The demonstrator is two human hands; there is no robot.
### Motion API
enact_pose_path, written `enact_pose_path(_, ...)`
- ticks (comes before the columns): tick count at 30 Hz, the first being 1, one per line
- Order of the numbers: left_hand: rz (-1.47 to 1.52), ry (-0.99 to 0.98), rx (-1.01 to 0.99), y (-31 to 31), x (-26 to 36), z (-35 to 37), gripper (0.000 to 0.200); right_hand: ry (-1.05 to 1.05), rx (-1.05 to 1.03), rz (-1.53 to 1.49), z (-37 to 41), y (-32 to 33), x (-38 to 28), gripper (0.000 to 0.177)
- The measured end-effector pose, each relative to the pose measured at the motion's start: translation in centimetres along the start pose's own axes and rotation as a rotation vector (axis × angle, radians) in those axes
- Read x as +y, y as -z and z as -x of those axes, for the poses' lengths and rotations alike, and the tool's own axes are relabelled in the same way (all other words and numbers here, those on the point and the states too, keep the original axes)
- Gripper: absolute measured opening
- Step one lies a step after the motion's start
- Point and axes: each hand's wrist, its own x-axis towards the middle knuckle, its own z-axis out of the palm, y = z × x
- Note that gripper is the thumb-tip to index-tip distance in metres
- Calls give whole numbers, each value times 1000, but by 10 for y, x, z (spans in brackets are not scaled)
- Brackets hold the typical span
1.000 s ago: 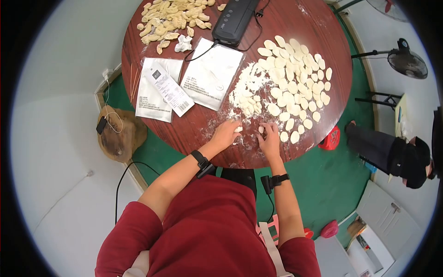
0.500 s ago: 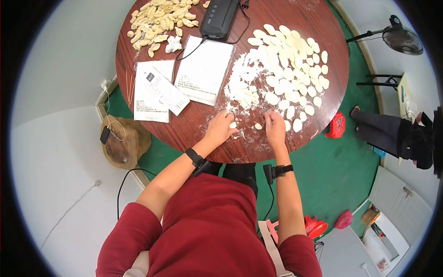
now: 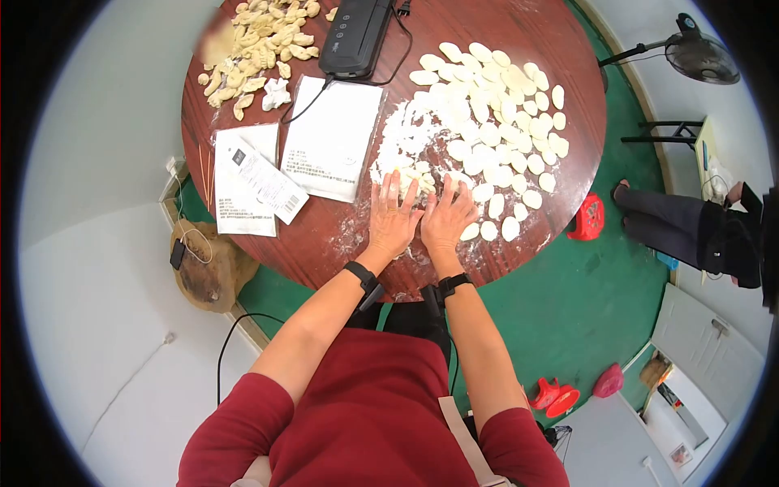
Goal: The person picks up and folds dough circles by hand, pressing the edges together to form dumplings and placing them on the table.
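My left hand [image 3: 393,217] lies palm down on the floured table, fingers stretched out and spread. Close beside it, my right hand [image 3: 448,217] is also flat with fingers apart. Their fingertips reach a small heap of dough pieces [image 3: 416,177] at the edge of the white flour [image 3: 408,134]. Whatever lies under the palms is hidden. To the right spread many flattened oval dough rounds [image 3: 505,130], some overlapping, a few of them just beside my right hand.
The round wooden table [image 3: 324,252] also holds a pile of shaped dough pieces [image 3: 272,36], a crumpled white piece [image 3: 276,94], a black corded machine [image 3: 354,39] and white printed packets [image 3: 334,138]. Another person [image 3: 690,231] stands at the right, near a fan [image 3: 702,58] and red stool [image 3: 586,217].
Both hands have come together and forward from apart. Their fingers, bent near small dough pieces before, are now spread flat by the heap. The view has shifted slightly.
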Motion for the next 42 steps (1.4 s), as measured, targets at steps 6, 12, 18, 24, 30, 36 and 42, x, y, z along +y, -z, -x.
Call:
enact_pose_path(6,-12,-26,-19,-6,-4,4,71,44,-1,3,5,-6,6,61)
enact_pose_path(12,-51,-22,-57,-11,-5,3,68,42,-19,52,3,-11,9,64)
enact_pose_path(18,-43,-22,-80,-13,-5,1,67,70,7,55,-2,-12,10,65)
enact_pose_path(24,-47,-39,-62,-14,-5,-2,69,83,21,63,-6,-13,11,66)
enact_pose_path(30,-54,-34,-27,-11,-4,-6,76,53,57,-29,-4,-7,10,66)
enact_pose_path(36,129,-64,93,-2,-15,-3,66,12,120,-260,4,-13,14,51)
enact_pose_path(42,179,-176,152,0,-16,1,56,127,279,-305,-8,16,16,33)
